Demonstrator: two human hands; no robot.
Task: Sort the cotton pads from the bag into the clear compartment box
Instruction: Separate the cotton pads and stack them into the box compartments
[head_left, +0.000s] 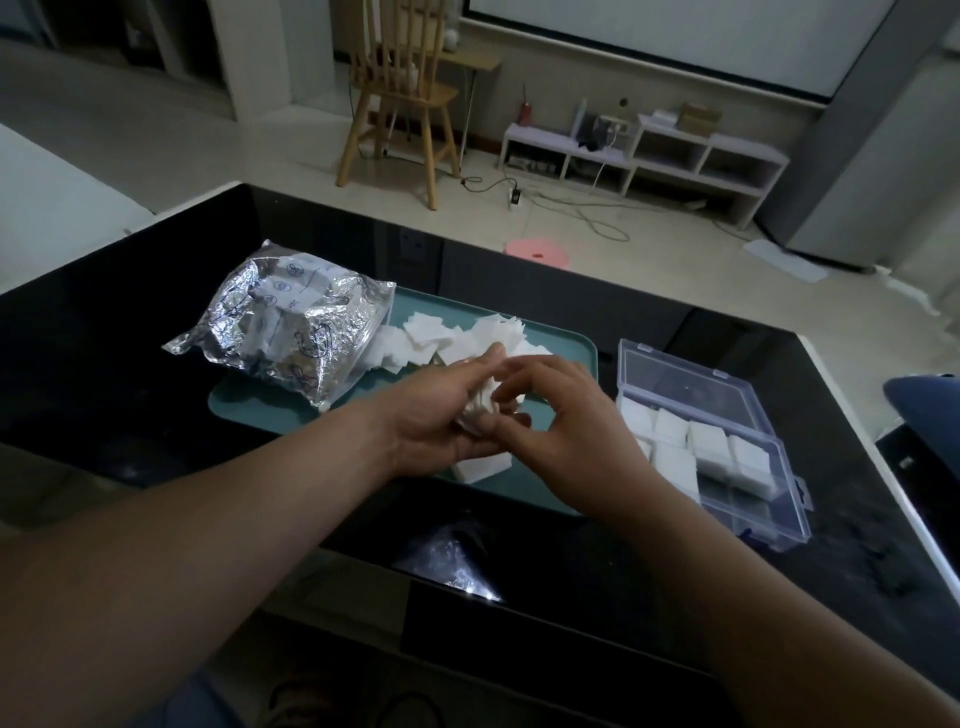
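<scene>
A crinkled silver bag (291, 332) lies on the left end of a teal tray (576, 338), its mouth spilling loose white cotton pads (441, 338) across the tray. My left hand (441, 415) grips a small stack of cotton pads (480, 408) above the tray. My right hand (561, 421) pinches the same stack from the right with curled fingers. Another short stack of pads (480, 467) lies on the tray under my hands. The clear compartment box (748, 493) stands open to the right, several of its compartments filled with pads.
The black glossy table (130, 364) ends close behind the tray and box. The box lid (691, 384) lies open towards the back. A blue object (930, 410) sits at the right edge. A wooden chair (400, 93) and low shelves stand on the floor beyond.
</scene>
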